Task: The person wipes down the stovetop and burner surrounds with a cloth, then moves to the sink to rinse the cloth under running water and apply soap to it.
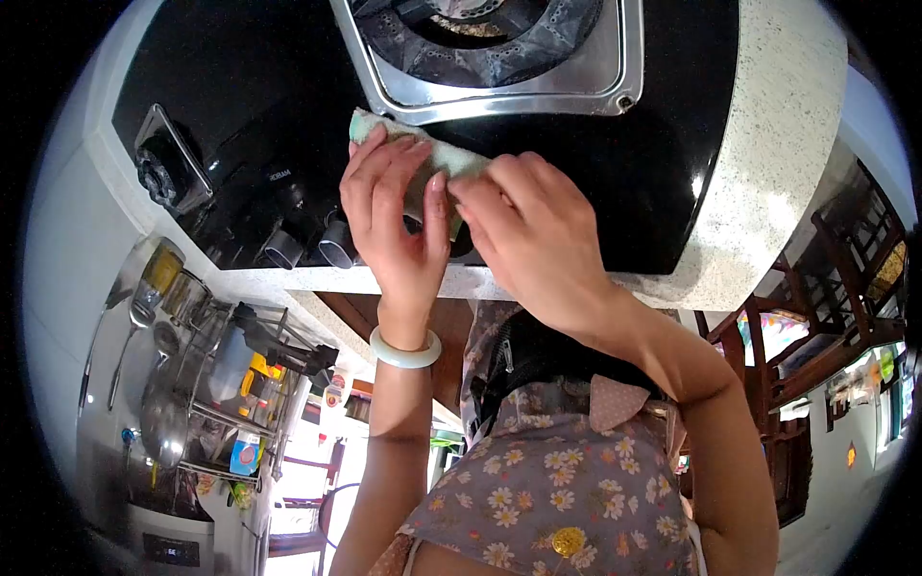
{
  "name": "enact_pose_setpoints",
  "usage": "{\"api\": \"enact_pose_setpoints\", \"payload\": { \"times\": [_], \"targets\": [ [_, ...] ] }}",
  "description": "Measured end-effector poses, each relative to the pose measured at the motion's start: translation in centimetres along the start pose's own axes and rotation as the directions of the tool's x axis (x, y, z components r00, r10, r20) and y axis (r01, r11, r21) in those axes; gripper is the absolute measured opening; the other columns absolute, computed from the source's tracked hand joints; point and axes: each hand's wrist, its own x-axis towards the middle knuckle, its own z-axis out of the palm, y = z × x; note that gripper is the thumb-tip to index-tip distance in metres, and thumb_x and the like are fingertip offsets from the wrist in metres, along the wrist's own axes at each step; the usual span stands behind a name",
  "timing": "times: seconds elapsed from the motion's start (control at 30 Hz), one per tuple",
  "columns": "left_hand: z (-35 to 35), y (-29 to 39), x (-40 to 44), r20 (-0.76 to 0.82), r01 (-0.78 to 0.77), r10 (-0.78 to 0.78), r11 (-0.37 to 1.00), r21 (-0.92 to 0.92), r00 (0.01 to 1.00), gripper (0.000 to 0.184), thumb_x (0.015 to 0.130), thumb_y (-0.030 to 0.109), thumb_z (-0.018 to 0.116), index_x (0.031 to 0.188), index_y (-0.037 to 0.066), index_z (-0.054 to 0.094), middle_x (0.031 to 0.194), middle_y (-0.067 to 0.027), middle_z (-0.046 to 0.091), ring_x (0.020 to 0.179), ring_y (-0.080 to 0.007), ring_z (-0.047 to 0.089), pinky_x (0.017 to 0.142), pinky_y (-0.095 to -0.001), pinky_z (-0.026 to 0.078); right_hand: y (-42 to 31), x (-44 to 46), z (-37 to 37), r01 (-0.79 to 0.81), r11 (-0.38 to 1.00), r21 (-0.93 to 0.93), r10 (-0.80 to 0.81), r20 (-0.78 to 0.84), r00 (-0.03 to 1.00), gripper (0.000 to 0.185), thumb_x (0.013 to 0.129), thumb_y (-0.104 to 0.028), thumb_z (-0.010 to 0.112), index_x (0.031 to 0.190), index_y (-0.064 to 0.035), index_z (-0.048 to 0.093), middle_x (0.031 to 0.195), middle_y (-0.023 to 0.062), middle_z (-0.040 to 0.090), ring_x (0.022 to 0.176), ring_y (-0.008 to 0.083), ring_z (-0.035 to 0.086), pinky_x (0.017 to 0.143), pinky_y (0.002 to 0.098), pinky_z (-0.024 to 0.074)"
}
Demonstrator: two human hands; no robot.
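Observation:
A pale green-white cloth (454, 158) is bunched on the black glass cooktop (317, 197), just in front of the steel burner tray (499, 101). My left hand (392, 197), with a pale bangle at its wrist, has its fingers over the cloth's left end and its thumb bent toward them. My right hand (543, 226) grips the cloth's right end with curled fingers. The two hands are close together, and part of the cloth is hidden behind them. Control knobs (336, 242) sit just left of my left hand; others are partly covered.
A cast-iron pan support (471, 67) rests over the burner. Another burner (168, 173) is at the far left. Speckled stone counter (759, 173) borders the cooktop. Lower left, a wire rack (235, 422) holds bottles and kitchenware. Wooden chairs (816, 278) stand at the right.

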Motion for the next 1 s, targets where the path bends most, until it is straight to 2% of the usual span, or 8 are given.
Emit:
{"api": "enact_pose_setpoints", "payload": {
  "times": [0.03, 0.1, 0.17, 0.2, 0.3, 0.43, 0.67, 1.0],
  "targets": [
    [0.0, -0.2, 0.1, 0.024, -0.03, 0.03, 1.0, -0.001, 0.999, 0.029, 0.083, 0.003, 0.073, 0.111, 0.001, 0.064, 0.124, -0.015, 0.058, 0.127, -0.0363, 0.05, 0.112, -0.0486, 0.037, 0.1, 0.0, -0.2, -0.03, 1.0, 0.005, 0.03, 0.014, 0.999, 0.027, 0.079, -0.008, 0.072, 0.106, -0.0065, 0.064, 0.086, 0.0061, 0.055, 0.08, 0.025, 0.058, 0.068, 0.0375, 0.0501],
    [0.7, -0.1, -0.2, -0.2, 0.06, -0.047, 0.996, 0.059, 0.979, 0.041, 0.088, 0.011, 0.075, 0.124, 0.001, 0.059, 0.13, -0.017, 0.051, 0.124, -0.033, 0.051, 0.108, -0.0465, 0.04, 0.4, 0.1, -0.9, -0.09, 0.996, 0.015, 0.089, 0.043, 0.995, 0.032, 0.08, -0.007, 0.071, 0.111, -0.007, 0.063, 0.085, 0.0066, 0.056, 0.078, 0.0257, 0.058, 0.066, 0.0375, 0.0499],
    [0.3, 0.3, 0.4, -0.187, 0.245, -0.214, 0.956, 0.16, 0.959, 0.045, 0.089, 0.014, 0.075, 0.128, 0.001, 0.056, 0.135, -0.0178, 0.046, 0.121, -0.0307, 0.05, 0.102, -0.0421, 0.042, 0.8, -0.1, -1.2, -0.063, 0.997, 0.039, 0.061, 0.04, 0.997, 0.036, 0.081, -0.006, 0.071, 0.116, -0.0056, 0.063, 0.082, 0.007, 0.056, 0.074, 0.0254, 0.057, 0.064, 0.037, 0.0493],
    [0.8, 0.1, 0.5, -0.252, 0.281, -0.251, 0.955, 0.092, 0.935, 0.037, 0.09, 0.013, 0.074, 0.122, 0.0, 0.059, 0.127, -0.015, 0.053, 0.11, -0.0254, 0.055, 0.093, -0.0354, 0.045, 0.9, -0.2, -1.3, -0.06, 0.997, 0.057, 0.058, 0.047, 0.997, 0.037, 0.081, -0.005, 0.071, 0.117, -0.0052, 0.063, 0.082, 0.0072, 0.056, 0.073, 0.0252, 0.056, 0.064, 0.037, 0.0491],
    [0.4, -1.1, -0.3, -0.112, 0.465, -0.49, 0.864, -0.195, 0.864, 0.029, 0.091, 0.01, 0.072, 0.117, 0.0, 0.062, 0.115, -0.0115, 0.059, 0.1, -0.0198, 0.059, 0.085, -0.0306, 0.048, 1.1, -0.1, -1.6, -0.043, 0.994, 0.099, 0.038, 0.055, 0.998, 0.037, 0.08, -0.004, 0.071, 0.117, -0.0032, 0.064, 0.081, 0.0077, 0.056, 0.072, 0.0247, 0.055, 0.063, 0.0367, 0.0485],
    [0.3, -0.4, 2.4, -0.209, 0.339, -0.42, 0.879, -0.334, 0.883, 0.031, 0.092, 0.011, 0.073, 0.117, -0.002, 0.057, 0.11, -0.0088, 0.062, 0.095, -0.0146, 0.06, 0.082, -0.0273, 0.049, 1.8, -0.4, -2.0, -0.047, 0.99, 0.13, 0.037, 0.078, 0.996, 0.036, 0.079, -0.003, 0.071, 0.114, -0.0007, 0.064, 0.08, 0.0082, 0.056, 0.071, 0.0245, 0.055, 0.062, 0.0364, 0.0478],
    [-2.3, -0.8, 6.9, 0.212, 0.611, -0.573, 0.735, -0.295, 0.792, 0.033, 0.088, 0.015, 0.079, 0.11, 0.0, 0.059, 0.097, -0.0049, 0.064, 0.086, -0.01, 0.059, 0.077, -0.024, 0.048, 2.0, -0.4, -1.7, -0.024, 0.988, 0.15, 0.015, 0.057, 0.998, 0.033, 0.079, -0.003, 0.07, 0.111, -0.0003, 0.065, 0.08, 0.0083, 0.056, 0.071, 0.0242, 0.055, 0.061, 0.0362, 0.0477],
    [-1.7, -0.1, 7.6, 0.179, 0.626, -0.601, 0.739, -0.25, 0.779, 0.032, 0.08, 0.005, 0.068, 0.108, -0.002, 0.055, 0.095, -0.0069, 0.061, 0.081, -0.0117, 0.057, 0.074, -0.0257, 0.049, 2.2, -0.4, -1.7, -0.032, 0.987, 0.158, 0.023, 0.057, 0.998, 0.028, 0.075, -0.01, 0.068, 0.101, -0.0039, 0.062, 0.079, 0.0068, 0.053, 0.075, 0.0243, 0.056, 0.064, 0.0363, 0.05]
  ]
}}
